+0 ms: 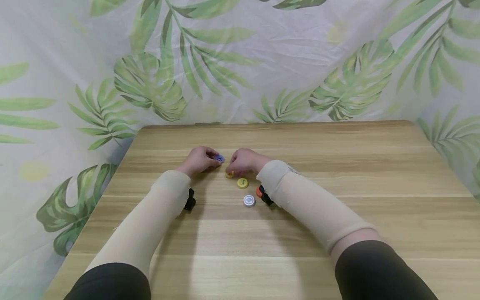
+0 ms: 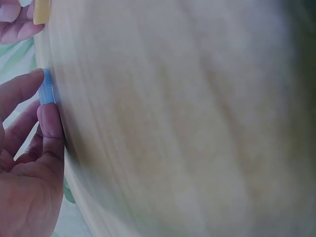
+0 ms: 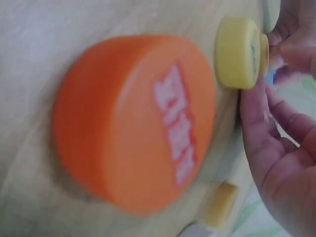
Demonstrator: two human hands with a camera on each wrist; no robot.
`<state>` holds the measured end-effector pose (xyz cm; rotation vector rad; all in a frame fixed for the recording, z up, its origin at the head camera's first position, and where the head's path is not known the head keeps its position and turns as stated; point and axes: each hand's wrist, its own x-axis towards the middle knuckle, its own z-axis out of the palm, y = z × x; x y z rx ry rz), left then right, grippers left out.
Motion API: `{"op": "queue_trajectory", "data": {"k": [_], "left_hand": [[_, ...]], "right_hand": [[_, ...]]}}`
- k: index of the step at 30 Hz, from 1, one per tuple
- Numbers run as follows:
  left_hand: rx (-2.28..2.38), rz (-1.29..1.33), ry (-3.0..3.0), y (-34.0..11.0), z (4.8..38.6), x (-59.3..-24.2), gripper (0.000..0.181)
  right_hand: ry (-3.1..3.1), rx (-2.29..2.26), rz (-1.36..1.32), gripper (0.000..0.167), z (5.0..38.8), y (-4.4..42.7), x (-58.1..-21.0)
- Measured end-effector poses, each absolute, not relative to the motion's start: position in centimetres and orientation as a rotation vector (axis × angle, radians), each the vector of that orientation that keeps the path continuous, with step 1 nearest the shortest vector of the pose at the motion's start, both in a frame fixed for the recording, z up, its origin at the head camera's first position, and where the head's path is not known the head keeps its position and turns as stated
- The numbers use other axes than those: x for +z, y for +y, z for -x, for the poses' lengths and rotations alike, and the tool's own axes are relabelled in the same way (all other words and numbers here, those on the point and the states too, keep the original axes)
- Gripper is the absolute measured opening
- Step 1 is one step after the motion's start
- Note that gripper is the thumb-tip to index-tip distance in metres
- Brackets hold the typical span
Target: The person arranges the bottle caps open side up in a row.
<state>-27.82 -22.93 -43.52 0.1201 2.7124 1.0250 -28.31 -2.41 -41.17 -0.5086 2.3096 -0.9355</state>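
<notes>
My left hand pinches a blue cap between thumb and fingers; the left wrist view shows this blue cap held on edge by the left hand. Just to the right, my right hand grips a darker yellow cap at the table surface. That cap is partly hidden behind a lighter yellow cap in the right wrist view, beside the fingers of the right hand. The lighter yellow cap lies just below the right hand in the head view.
On the wooden table, a white cap lies nearer the body. An orange cap is partly covered by the right wrist's black camera. In the right wrist view another yellow cap shows. Leaf-patterned cloth hangs behind.
</notes>
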Motion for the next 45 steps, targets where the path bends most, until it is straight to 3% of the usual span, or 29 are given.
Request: {"op": "queue_trajectory", "data": {"k": [5,14,32,45], "left_hand": [[1.046,-0.117,2.706,-23.0,27.8,-43.3,0.037],[1.052,-0.136,2.687,-22.7,27.9,-43.2,0.037],[1.045,-0.1,2.692,-22.4,27.7,-43.2,0.037],[1.033,-0.092,2.686,-22.5,27.7,-43.3,0.039]], "right_hand": [[2.455,-0.705,0.7,0.031,27.9,-3.3,-40.9],[2.543,-0.524,0.78,0.026,27.9,-3.9,-40.9],[2.358,-1.16,0.349,0.014,29.7,-2.1,-40.9],[2.498,-0.963,0.432,0.029,30.0,-1.8,-41.4]]}}
